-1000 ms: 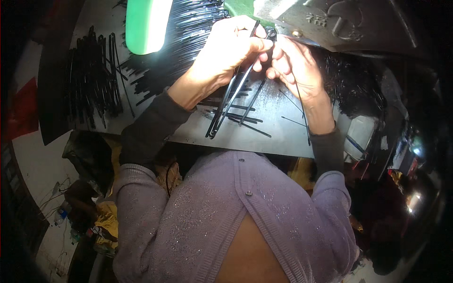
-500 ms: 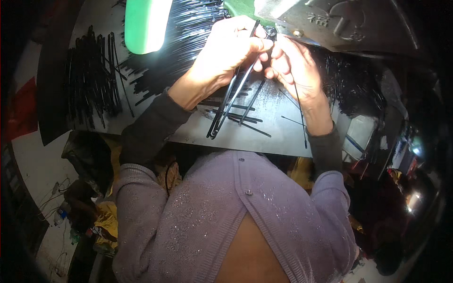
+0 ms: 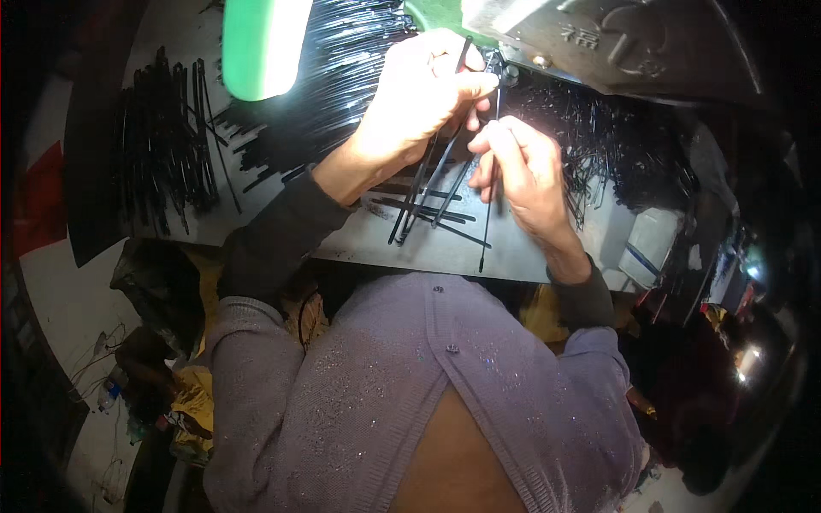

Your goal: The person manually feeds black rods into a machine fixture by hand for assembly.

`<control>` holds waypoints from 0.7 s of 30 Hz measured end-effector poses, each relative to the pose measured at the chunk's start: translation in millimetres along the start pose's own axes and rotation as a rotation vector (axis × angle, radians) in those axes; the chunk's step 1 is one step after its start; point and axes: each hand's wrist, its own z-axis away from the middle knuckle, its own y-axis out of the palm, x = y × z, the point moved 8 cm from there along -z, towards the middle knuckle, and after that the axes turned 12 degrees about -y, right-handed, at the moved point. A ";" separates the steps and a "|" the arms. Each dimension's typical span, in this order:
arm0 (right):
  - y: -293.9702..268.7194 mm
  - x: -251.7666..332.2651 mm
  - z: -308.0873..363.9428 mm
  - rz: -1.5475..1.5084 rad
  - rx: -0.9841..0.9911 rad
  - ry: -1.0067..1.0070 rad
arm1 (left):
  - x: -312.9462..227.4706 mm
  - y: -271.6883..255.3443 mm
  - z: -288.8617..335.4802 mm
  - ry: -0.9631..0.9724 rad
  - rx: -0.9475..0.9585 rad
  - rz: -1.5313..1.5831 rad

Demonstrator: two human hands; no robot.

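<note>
My left hand is closed on a few slim black strips, whose lower ends slant down toward the table's front edge. Just below and to the right, my right hand pinches a single thin black strip that hangs nearly straight down. The upper end of that strip reaches up beside my left fingertips, close to a small metal part under the machine. Several similar loose strips lie on the pale tabletop beneath my hands.
A bright green-and-white lamp hangs above a large pile of black strips. Another bundle lies at the left. A dark metal machine housing overhangs the back right, with a tangled black heap below and a white block nearby.
My right hand has moved down and slightly left from the machine part, bringing the thin strip nearer the held ones. My left hand has stayed almost in place.
</note>
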 end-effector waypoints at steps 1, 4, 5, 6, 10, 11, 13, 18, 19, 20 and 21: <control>0.3 -0.7 0.0 0.002 -0.002 0.001 | 0.0 0.2 -0.4 0.010 -0.009 -0.023; 0.3 1.5 -4.7 0.005 0.012 -0.034 | -1.7 -0.6 -3.2 0.021 -0.012 0.006; -1.1 1.8 -6.9 0.003 0.015 -0.036 | -3.8 -0.3 -4.7 0.043 -0.001 0.011; -2.6 1.5 -8.6 0.000 0.018 -0.040 | -2.6 -0.1 -7.1 0.043 -0.003 0.012; -5.3 0.0 -13.5 0.024 0.015 -0.031 | -5.1 1.2 -12.1 0.124 0.014 -0.010; -6.3 -0.3 -14.2 0.044 0.016 -0.038 | -4.7 0.3 -12.7 0.123 0.002 -0.011; -7.2 -0.4 -13.9 0.051 0.009 -0.040 | -5.0 2.0 -12.3 0.097 -0.015 -0.023; -9.7 -0.3 -15.2 0.029 -0.006 -0.018 | -4.2 -0.8 -12.5 0.097 -0.050 -0.016; -10.8 0.9 -15.4 0.014 -0.003 -0.026 | -5.4 -2.0 -10.8 0.081 -0.064 -0.031; -11.2 2.2 -15.7 0.000 0.000 -0.034 | -5.9 -3.5 -9.6 0.065 -0.078 -0.046; -11.5 2.1 -15.6 0.000 0.000 -0.034 | -5.3 -4.9 -9.8 0.065 -0.078 -0.045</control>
